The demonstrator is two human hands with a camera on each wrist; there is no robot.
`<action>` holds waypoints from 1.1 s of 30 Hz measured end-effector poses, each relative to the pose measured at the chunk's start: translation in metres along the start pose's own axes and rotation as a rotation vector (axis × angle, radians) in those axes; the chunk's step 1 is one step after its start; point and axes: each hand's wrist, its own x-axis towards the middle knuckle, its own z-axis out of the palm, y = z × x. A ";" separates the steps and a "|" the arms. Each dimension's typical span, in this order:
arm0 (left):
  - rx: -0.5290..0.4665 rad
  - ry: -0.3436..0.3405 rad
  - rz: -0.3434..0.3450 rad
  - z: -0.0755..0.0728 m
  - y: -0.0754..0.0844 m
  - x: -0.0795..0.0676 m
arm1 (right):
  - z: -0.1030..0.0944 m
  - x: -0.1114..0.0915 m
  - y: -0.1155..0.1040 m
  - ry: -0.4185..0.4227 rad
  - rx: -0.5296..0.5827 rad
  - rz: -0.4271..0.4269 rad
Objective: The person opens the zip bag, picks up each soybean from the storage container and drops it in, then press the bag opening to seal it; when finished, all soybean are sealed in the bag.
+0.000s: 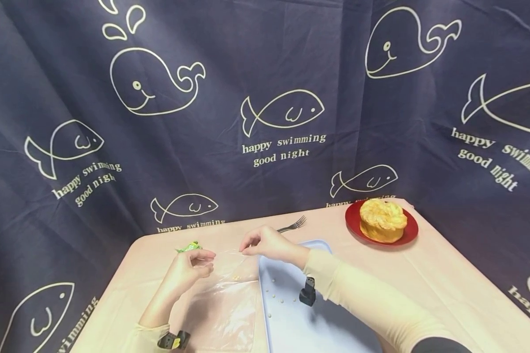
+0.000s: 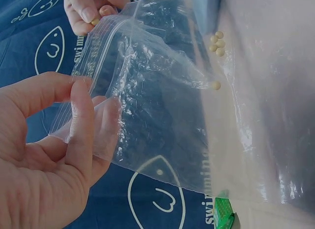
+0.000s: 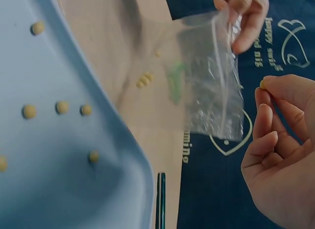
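Note:
My left hand [image 2: 54, 145] pinches the top edge of a clear zip bag [image 2: 162, 106] near its seal, so the bag stands partly raised off the table. Several small round yellowish balls [image 2: 217, 44] lie low in the bag. Beside the bag's mouth, my right hand [image 3: 283, 135] pinches one more ball [image 3: 263, 84] between thumb and forefinger. Right of the bag sits a light blue tray [image 1: 318, 323], with several like balls [image 3: 29, 111] scattered on it. My right forearm reaches across this tray.
A fork [image 1: 295, 224] lies behind the tray. At the back right, a red plate [image 1: 353, 220] bears a round golden bread or cake [image 1: 382, 223]. A small green packet [image 1: 190, 246] lies behind my left hand. A dark patterned curtain [image 1: 229, 63] hangs at the table's far edge.

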 end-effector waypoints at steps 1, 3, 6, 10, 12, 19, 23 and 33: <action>-0.002 0.000 -0.002 0.000 0.000 0.000 | 0.002 0.001 0.000 -0.008 -0.010 -0.008; -0.002 -0.002 -0.004 0.000 0.000 -0.001 | 0.006 0.002 0.000 -0.017 -0.026 -0.020; -0.007 -0.005 -0.003 0.000 -0.001 -0.001 | 0.008 0.002 0.000 -0.021 -0.044 -0.021; -0.011 -0.007 0.001 0.001 -0.003 0.000 | 0.007 0.000 0.000 -0.016 -0.051 -0.004; -0.015 -0.010 0.001 0.000 -0.004 -0.001 | 0.005 -0.002 0.001 0.001 -0.046 0.005; -0.002 -0.004 -0.008 -0.003 -0.004 -0.003 | -0.010 -0.014 0.015 0.112 0.047 0.096; -0.003 -0.004 -0.007 -0.005 -0.005 -0.003 | -0.016 -0.023 0.031 0.133 0.075 0.148; 0.003 -0.005 0.013 -0.006 -0.002 0.000 | -0.009 -0.048 0.064 -0.100 0.027 0.199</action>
